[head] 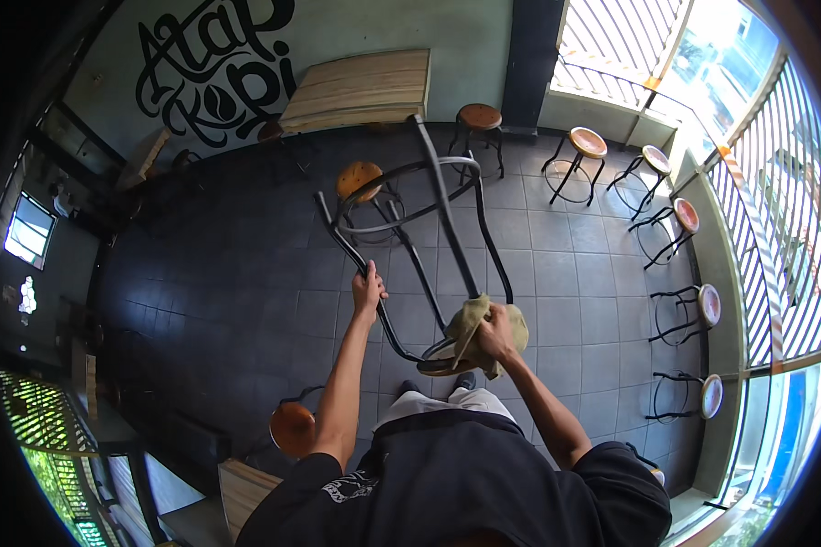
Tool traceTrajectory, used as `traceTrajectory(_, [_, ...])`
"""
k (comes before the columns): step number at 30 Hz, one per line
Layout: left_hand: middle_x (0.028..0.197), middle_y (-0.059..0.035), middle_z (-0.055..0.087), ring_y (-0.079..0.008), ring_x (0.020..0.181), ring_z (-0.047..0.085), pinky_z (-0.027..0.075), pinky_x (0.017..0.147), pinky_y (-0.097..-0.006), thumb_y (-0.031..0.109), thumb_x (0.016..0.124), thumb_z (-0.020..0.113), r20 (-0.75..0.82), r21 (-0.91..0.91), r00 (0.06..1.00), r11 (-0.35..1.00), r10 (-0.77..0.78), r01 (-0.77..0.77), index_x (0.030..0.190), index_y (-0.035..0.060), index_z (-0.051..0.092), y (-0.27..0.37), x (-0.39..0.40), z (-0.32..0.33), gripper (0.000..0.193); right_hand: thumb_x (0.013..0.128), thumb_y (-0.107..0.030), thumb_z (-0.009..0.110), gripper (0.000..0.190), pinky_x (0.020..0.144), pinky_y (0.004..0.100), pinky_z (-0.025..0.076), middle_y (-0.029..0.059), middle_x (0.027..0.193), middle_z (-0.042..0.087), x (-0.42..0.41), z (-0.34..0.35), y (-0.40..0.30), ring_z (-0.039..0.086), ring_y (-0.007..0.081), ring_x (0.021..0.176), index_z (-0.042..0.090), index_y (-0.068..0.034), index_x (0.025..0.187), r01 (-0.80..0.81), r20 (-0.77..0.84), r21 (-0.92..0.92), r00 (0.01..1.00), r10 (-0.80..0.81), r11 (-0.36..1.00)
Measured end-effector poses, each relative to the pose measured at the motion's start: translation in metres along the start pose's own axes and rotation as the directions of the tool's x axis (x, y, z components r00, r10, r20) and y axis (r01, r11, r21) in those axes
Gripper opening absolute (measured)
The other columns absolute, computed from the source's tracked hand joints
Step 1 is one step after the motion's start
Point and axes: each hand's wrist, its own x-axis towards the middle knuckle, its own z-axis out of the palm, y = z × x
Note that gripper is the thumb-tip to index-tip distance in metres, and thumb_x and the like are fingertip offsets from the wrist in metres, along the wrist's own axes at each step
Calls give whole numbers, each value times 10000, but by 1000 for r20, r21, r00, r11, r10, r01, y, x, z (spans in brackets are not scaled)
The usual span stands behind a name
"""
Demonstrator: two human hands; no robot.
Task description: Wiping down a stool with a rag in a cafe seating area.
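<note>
A stool with black metal tube legs (429,171) is held up off the floor in front of me, tipped over with its feet pointing up and away. Its round wooden seat (445,368) is at the lower end, near my waist. My left hand (368,290) grips one of the legs partway along. In my right hand (496,334) is a bunched olive-green cloth (468,328), pressed around the base of a leg by the seat. The cloth hides part of the seat's underside.
Another stool (359,182) stands just beyond the held one. Several stools, among them one with a pale seat (710,305), line the right wall below barred windows. A wooden table (359,89) is against the far wall. Behind my left arm are a stool (292,429) and a wooden tabletop (246,489).
</note>
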Motion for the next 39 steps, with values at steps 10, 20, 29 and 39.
traceTrajectory(10, [556, 53, 387, -41, 414, 363, 316, 390, -231, 288, 1073, 560, 106, -61, 896, 902, 432, -428, 785, 115, 435, 103, -132, 24, 358, 973, -152, 605, 216, 713, 298, 536, 72, 878, 716, 53, -23, -7, 660, 126, 820, 682, 48, 948, 97, 12, 155, 995, -100, 983])
traceTrajectory(20, [602, 63, 420, -8, 449, 336, 259, 413, -210, 154, 1056, 589, 7, 72, 731, 728, 683, -681, 858, 98, 498, 115, -170, 25, 225, 908, -34, 637, 292, 799, 324, 557, 129, 1022, 734, 121, 3, -82, 700, 161, 914, 615, 39, 1190, 369, -70, 296, 928, -365, 881])
traceTrajectory(29, [601, 70, 437, -11, 443, 346, 267, 410, -203, 178, 1032, 642, 13, 73, 726, 724, 687, -686, 830, 103, 509, 130, -152, 24, 253, 931, -101, 658, 166, 711, 350, 554, 130, 886, 750, 48, 51, 36, 698, 167, 804, 654, 60, 974, 72, -260, 215, 965, -14, 974])
traceTrajectory(39, [572, 63, 412, -17, 430, 345, 263, 399, -217, 194, 1050, 610, 52, -193, 816, 807, 576, -557, 820, 110, 465, 142, -125, -3, 284, 1070, -241, 474, 335, 847, 329, 522, 112, 1116, 671, 177, 49, -97, 624, 166, 1018, 570, 4, 1277, 354, -165, 162, 930, -329, 921])
